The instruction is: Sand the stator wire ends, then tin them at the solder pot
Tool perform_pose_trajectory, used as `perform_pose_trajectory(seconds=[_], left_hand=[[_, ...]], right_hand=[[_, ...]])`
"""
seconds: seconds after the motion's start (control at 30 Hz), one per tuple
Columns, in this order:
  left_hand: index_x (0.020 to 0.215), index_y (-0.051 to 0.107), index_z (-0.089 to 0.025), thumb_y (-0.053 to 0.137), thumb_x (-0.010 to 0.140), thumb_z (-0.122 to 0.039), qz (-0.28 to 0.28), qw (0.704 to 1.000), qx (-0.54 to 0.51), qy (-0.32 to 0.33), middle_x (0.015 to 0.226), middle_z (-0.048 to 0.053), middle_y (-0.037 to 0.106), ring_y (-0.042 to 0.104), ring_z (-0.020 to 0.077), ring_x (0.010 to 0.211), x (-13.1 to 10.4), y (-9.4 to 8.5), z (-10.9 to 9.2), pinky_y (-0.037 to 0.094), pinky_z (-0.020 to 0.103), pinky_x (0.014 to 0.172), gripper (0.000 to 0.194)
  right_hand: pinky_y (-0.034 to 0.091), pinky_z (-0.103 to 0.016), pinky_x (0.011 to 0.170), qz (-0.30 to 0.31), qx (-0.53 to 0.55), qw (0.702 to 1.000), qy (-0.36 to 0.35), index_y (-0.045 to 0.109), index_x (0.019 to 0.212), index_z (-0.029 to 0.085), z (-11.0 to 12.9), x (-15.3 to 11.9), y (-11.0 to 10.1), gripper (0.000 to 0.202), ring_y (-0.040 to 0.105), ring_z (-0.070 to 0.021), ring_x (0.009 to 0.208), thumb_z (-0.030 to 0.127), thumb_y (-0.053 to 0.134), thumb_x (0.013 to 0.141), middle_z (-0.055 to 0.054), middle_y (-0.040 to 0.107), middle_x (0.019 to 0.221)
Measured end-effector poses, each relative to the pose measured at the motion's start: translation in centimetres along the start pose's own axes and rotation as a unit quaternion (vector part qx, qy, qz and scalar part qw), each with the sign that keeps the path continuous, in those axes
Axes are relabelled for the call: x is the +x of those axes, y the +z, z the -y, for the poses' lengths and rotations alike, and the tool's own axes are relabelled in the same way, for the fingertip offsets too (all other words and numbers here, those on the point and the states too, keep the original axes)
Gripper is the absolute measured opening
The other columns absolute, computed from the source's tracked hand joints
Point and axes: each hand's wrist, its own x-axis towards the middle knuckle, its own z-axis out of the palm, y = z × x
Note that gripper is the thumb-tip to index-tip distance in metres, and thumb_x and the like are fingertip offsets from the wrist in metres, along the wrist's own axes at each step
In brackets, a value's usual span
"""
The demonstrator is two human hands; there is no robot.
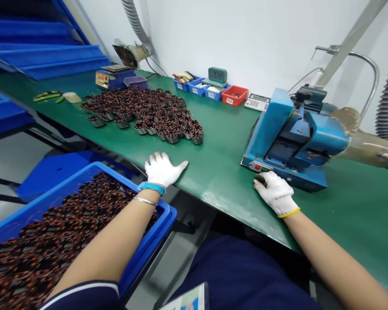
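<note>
My left hand [163,170], in a white glove, lies flat with fingers spread at the green table's [220,176] front edge, holding nothing. Just beyond it stand many copper-wound motor stators [172,136], packed together on the tabletop. On the other side, my right hand [274,191], also gloved, is at the front of a blue bench machine [273,125]. Its thumb and fingers are apart beside the red and green push-button switch [260,168], and no held object shows. Whether a fingertip touches the switch is unclear.
A blue bin [100,165] full of wound stators stands below my left arm. Along the wall are small blue trays [197,89], a red tray [235,95] and a calculator [258,102]. A duct pipe [371,148] joins the machine's right side. Pliers [48,95] lie far left.
</note>
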Motion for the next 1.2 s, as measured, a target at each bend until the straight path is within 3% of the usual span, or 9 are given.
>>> perform_pose_trajectory(seconds=[0.17, 0.33, 0.47, 0.57, 0.7, 0.9, 1.2], left_hand=[[0.151, 0.066, -0.007, 0.05, 0.093, -0.083, -0.014, 1.0, 0.003, -0.013, 0.167, 0.031, 0.059, 0.053, 0.0498, 0.156, 0.1, -0.2, -0.1, 0.042, 0.063, 0.13, 0.097], [0.147, 0.068, -0.009, 0.055, 0.092, -0.077, -0.01, 0.999, 0.011, -0.032, 0.163, 0.028, 0.063, 0.057, 0.0486, 0.151, -0.1, -1.1, -0.7, 0.044, 0.059, 0.128, 0.089], [0.144, 0.067, -0.008, 0.052, 0.093, -0.078, 0.019, 0.999, 0.013, -0.044, 0.156, 0.027, 0.066, 0.061, 0.0475, 0.143, -0.8, -2.2, -0.9, 0.049, 0.059, 0.122, 0.088], [0.153, 0.058, -0.003, 0.042, 0.1, -0.075, 0.033, 0.998, 0.018, -0.054, 0.172, 0.028, 0.052, 0.049, 0.0487, 0.156, -0.8, -2.2, -0.5, 0.039, 0.065, 0.13, 0.091], [0.159, 0.051, 0.0, 0.038, 0.103, -0.077, 0.042, 0.998, -0.009, -0.044, 0.181, 0.024, 0.041, 0.038, 0.048, 0.165, -0.7, -2.2, -0.3, 0.029, 0.064, 0.136, 0.096], [0.159, 0.051, 0.001, 0.049, 0.099, -0.077, 0.04, 0.996, -0.066, -0.047, 0.179, 0.024, 0.041, 0.035, 0.0487, 0.164, -1.0, -2.7, -0.6, 0.022, 0.064, 0.137, 0.099], [0.156, 0.059, -0.002, 0.068, 0.087, -0.08, 0.008, 0.983, -0.18, -0.041, 0.178, 0.023, 0.045, 0.029, 0.0499, 0.166, 0.2, -1.0, 0.6, 0.011, 0.066, 0.139, 0.104]], right_hand=[[0.064, -0.041, 0.093, -0.027, 0.065, 0.996, -0.051, 0.085, 0.125, 0.023, -1.3, 0.9, 1.1, 0.033, 0.083, -0.0314, 0.107, 0.038, 0.065, 0.103, -0.009, 0.086, 0.123], [0.067, -0.044, 0.089, -0.048, 0.121, 0.987, -0.09, 0.087, 0.117, 0.022, -1.9, 1.5, 1.4, 0.032, 0.083, -0.0324, 0.098, 0.039, 0.067, 0.098, -0.01, 0.088, 0.112], [0.067, -0.047, 0.098, -0.046, 0.14, 0.984, -0.104, 0.086, 0.118, 0.02, -1.8, 1.5, 1.2, 0.033, 0.083, -0.0331, 0.106, 0.04, 0.066, 0.1, -0.012, 0.087, 0.118], [0.066, -0.047, 0.104, -0.026, 0.151, 0.982, -0.113, 0.083, 0.126, 0.019, -2.1, 1.8, 1.9, 0.038, 0.082, -0.0329, 0.113, 0.041, 0.067, 0.1, -0.011, 0.086, 0.122], [0.068, -0.052, 0.102, -0.037, 0.216, 0.966, -0.135, 0.083, 0.124, 0.016, -2.8, 2.4, 3.0, 0.042, 0.083, -0.0343, 0.111, 0.043, 0.067, 0.095, -0.012, 0.086, 0.116], [0.07, -0.057, 0.1, -0.044, 0.278, 0.951, -0.131, 0.083, 0.115, 0.018, -3.3, 2.6, 2.8, 0.043, 0.084, -0.0354, 0.102, 0.047, 0.071, 0.087, -0.013, 0.087, 0.11], [0.071, -0.055, 0.093, -0.074, 0.252, 0.962, -0.072, 0.084, 0.117, 0.017, -3.5, 1.9, 2.3, 0.05, 0.083, -0.0341, 0.095, 0.053, 0.071, 0.085, -0.015, 0.087, 0.109]])
